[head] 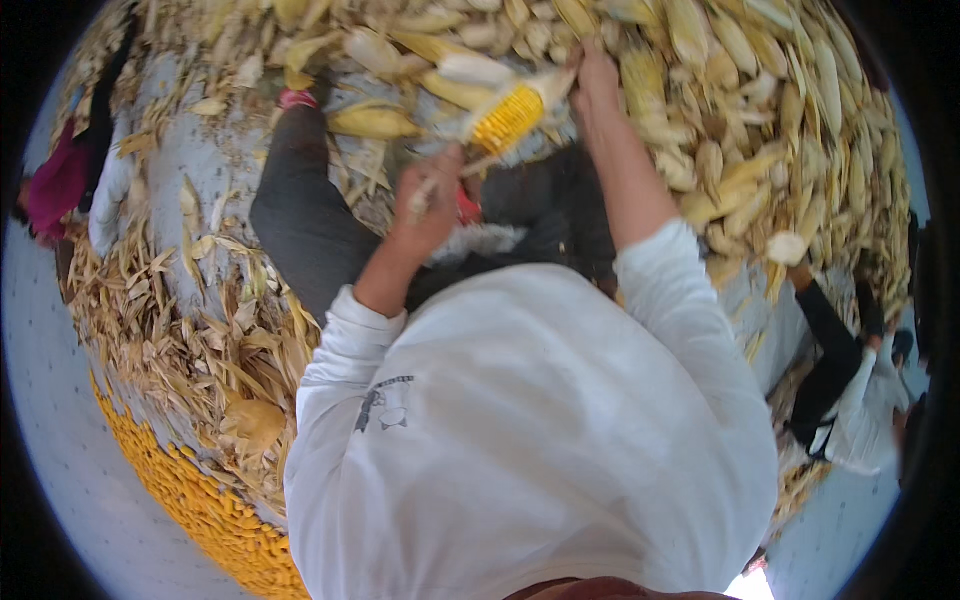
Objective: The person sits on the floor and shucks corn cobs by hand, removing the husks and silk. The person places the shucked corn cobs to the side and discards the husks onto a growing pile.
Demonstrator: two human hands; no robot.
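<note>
A partly husked ear of corn point(510, 118) slants between my hands above my lap, its yellow kernels bare in the middle. My right hand point(598, 79) is closed on the pale husk point(556, 84) at the ear's upper right end. At its lower left end is my left hand point(429, 196), curled into a fist around a thin, pale, stick-like piece point(421, 198) that pokes out on both sides. Motion blur hides whether my left fingers also touch the ear. Unhusked ears point(375, 121) lie just beyond my bent legs.
A large heap of unhusked ears point(750, 135) spreads ahead and right. Loose dry husks point(217, 330) cover the floor at left, with a bed of bare yellow cobs point(187, 495) behind them. One person point(60, 184) is at far left; another point(862, 420) sits at right.
</note>
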